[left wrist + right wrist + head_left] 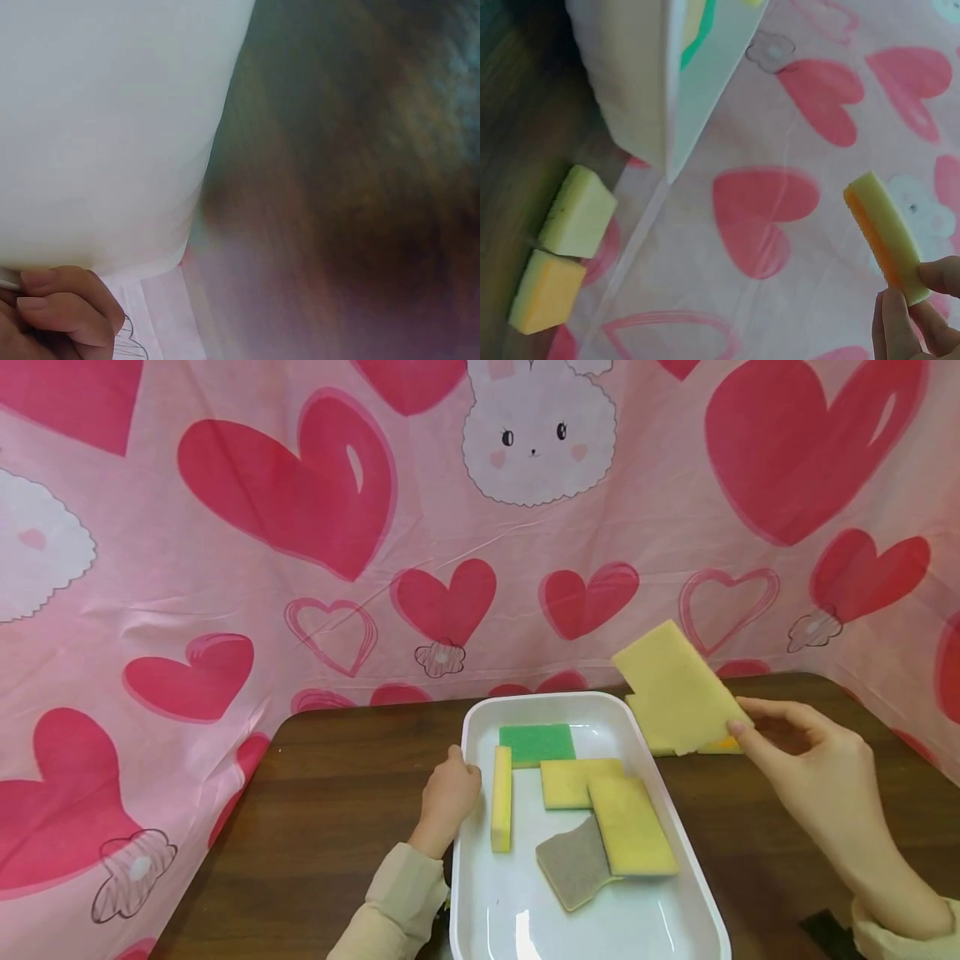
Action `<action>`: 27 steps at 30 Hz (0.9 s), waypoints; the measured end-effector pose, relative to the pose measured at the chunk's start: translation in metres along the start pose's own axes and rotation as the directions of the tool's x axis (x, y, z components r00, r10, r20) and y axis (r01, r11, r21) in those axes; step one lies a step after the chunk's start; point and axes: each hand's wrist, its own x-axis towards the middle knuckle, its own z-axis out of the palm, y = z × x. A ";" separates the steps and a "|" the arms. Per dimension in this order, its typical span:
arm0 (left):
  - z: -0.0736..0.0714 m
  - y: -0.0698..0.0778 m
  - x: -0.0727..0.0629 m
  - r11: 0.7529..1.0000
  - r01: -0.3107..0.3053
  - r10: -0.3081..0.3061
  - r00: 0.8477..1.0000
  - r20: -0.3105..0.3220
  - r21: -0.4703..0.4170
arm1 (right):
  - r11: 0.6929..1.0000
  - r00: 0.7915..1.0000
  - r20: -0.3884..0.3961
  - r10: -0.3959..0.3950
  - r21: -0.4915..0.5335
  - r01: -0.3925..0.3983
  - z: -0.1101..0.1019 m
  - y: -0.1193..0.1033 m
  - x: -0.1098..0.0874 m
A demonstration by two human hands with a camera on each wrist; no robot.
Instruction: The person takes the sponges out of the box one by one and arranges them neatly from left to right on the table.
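Observation:
My right hand (828,785) pinches a yellow sponge (678,689) at one corner, between thumb and fingers. It is raised above the table, to the right of the tray's far end. An orange scouring layer on the sponge (885,236) shows in the right wrist view. With my left hand (447,793) I grip the left rim of a white tray (459,893), fingers (71,311) curled at the edge. Inside lie a green-topped sponge (536,743), a narrow yellow sponge (502,802), two overlapping yellow sponges (633,827) and a grey-faced sponge (570,864) partly covered.
Two more sponges, one pale yellow (577,214) and one with an orange face (547,292), sit on the dark wooden table (330,810) beside the tray, partly hidden in the head view. A pink heart-patterned cloth (420,527) hangs behind the table.

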 end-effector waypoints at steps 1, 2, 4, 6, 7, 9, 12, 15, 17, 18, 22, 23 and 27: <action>0.000 0.000 0.000 1.000 -0.001 0.001 1.000 -0.001 0.000 | 1.000 1.000 -0.003 0.021 0.003 -0.021 0.000 0.003 0.002; 0.000 0.000 0.000 1.000 -0.004 0.004 1.000 -0.005 0.003 | 0.999 0.999 -0.006 0.042 0.002 -0.042 0.000 0.006 0.005; 0.000 0.001 -0.001 1.000 -0.006 0.006 1.000 -0.010 0.007 | 0.997 0.997 -0.007 0.083 0.000 -0.083 0.000 0.012 0.010; 0.000 0.001 -0.001 1.000 -0.006 0.006 1.000 -0.012 0.008 | 0.993 0.993 -0.002 0.118 -0.008 -0.118 -0.001 0.019 0.014; 0.000 0.002 -0.002 1.000 -0.005 0.005 1.000 -0.011 0.006 | 0.990 0.990 0.006 0.138 -0.009 -0.138 -0.002 0.022 0.016; 0.000 0.002 -0.002 1.000 -0.005 0.005 1.000 -0.010 0.005 | 0.985 0.985 0.020 0.173 -0.017 -0.172 -0.003 0.029 0.019; 0.000 0.002 -0.002 1.000 -0.016 0.017 1.000 -0.021 0.019 | 0.974 0.973 0.036 0.228 -0.026 -0.227 -0.004 0.040 0.024; 0.000 0.001 -0.001 0.999 -0.032 0.034 0.999 -0.034 0.042 | 0.960 0.960 0.039 0.278 -0.041 -0.276 -0.004 0.050 0.029; 0.000 0.001 -0.001 0.998 -0.035 0.037 0.999 -0.037 0.054 | 0.953 0.953 0.036 0.300 -0.056 -0.298 -0.003 0.056 0.033; -0.001 0.001 -0.001 0.998 -0.034 0.036 0.999 -0.036 0.053 | 0.951 0.952 0.029 0.306 -0.062 -0.303 -0.002 0.059 0.036; -0.002 0.001 0.000 0.998 -0.029 0.031 0.999 -0.031 0.050 | 0.940 0.942 0.007 0.335 -0.074 -0.334 0.000 0.070 0.044; -0.001 0.001 0.000 0.998 -0.029 0.031 0.999 -0.031 0.051 | 0.936 0.938 0.005 0.346 -0.073 -0.345 0.001 0.073 0.045; 0.000 -0.001 0.001 0.998 -0.040 0.041 0.999 -0.034 0.047 | 0.919 0.922 -0.004 0.386 -0.086 -0.385 0.003 0.086 0.052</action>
